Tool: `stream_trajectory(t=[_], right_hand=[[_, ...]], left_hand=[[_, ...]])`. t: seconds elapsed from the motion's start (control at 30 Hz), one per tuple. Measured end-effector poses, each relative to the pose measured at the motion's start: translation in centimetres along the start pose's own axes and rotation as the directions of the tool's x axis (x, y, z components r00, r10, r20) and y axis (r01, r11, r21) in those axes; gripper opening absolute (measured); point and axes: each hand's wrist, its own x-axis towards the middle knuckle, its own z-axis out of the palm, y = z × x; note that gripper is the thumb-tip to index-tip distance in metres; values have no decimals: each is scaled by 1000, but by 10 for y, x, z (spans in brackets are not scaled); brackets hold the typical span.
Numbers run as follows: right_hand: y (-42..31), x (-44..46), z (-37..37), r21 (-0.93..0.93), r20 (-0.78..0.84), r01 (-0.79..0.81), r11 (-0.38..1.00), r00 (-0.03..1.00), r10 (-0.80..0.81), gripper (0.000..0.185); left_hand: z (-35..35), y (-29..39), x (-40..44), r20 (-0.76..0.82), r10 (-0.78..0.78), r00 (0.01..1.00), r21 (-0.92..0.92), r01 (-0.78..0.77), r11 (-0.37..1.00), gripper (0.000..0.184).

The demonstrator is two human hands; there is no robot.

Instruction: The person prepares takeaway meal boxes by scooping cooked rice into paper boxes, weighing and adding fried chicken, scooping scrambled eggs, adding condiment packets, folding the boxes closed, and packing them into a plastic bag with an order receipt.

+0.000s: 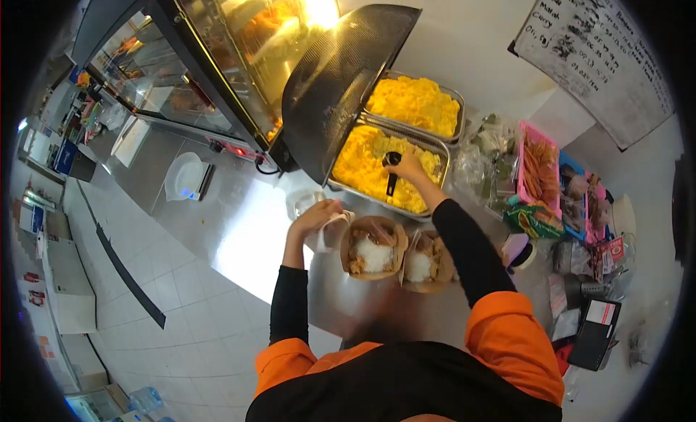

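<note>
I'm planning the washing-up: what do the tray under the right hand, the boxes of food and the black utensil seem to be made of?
Tray: probably stainless steel, given its shiny silver-grey rim. Boxes: likely paperboard, matt brown with thin, flared walls. Utensil: smooth black, perhaps plastic, with a slight sheen; painted metal is possible.

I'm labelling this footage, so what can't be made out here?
All in the head view:
Whiteboard: smaller writing too small, smudged; cut off by the top edge.
Rightmost paper box: one side hidden by the right sleeve.
Black utensil: full shape partly covered by the right hand.
Cabinet food: obscured by glare.
</note>
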Motion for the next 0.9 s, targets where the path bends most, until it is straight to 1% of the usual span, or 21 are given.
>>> stream_trajectory(t=[0.03,0.07,0.13,0.17,0.23,0.27,0.33,0.37,0.4,0.47,0.5,0.6,0.63,0.73,0.77,0.87,0.9], right_hand=[[-11,-3,-3,61,24,-98,993,995,97,106],[-20,-5,-6,92,-38,-53,994,998,57,106],[-30,-7,-15,63,13,-60,996,998,59,101],[-32,-5,-19,33,-9,-21,999,1000,21,94],[-26,7,-27,-33,-44,49,998,998,-51,79],[-25,12,-29,-16,-49,168,986,984,-169,70],[-30,16,-36,21,-65,401,916,915,-399,53],[-39,14,-35,65,-171,428,901,895,-413,32],[-44,19,-29,-66,-219,477,876,850,-479,37],[-49,35,-16,-322,-280,528,786,740,-612,47],[-52,37,-12,-475,-192,413,777,813,-549,51],[-36,37,5,-614,-58,544,572,691,-720,50],[-32,34,4,-613,-88,545,572,673,-735,50],[-20,19,-14,-575,45,620,533,675,-736,48],[-19,10,-19,-540,129,586,604,767,-629,51],[3,2,-20,-441,205,613,655,780,-591,47],[5,-3,-25,-365,219,630,685,774,-595,38]], left_hand=[[1,-6,16,-36,39,999,48,-37,998,51],[2,-15,33,-70,74,995,95,-67,993,52],[7,-25,57,-170,133,976,116,-114,987,52],[10,-30,67,-217,158,963,126,-133,983,52],[13,-41,85,-226,99,969,81,-82,993,50],[16,-48,92,-229,68,971,55,-57,997,49],[22,-41,86,-286,83,955,29,-77,997,46],[26,-39,83,-299,96,949,7,-98,995,45],[28,-40,83,-314,112,943,-13,-122,992,45],[25,-46,89,-321,162,933,17,-165,986,43],[26,-50,91,-321,180,930,29,-180,983,42],[23,-31,79,-312,98,945,5,-102,995,39],[23,-35,82,-308,95,947,0,-100,995,39],[21,-43,89,-287,93,953,-33,-107,994,37],[20,-44,90,-273,92,957,-54,-111,992,37],[22,-38,87,-267,58,962,-74,-80,994,37],[21,-40,89,-262,54,964,-86,-79,993,37]])
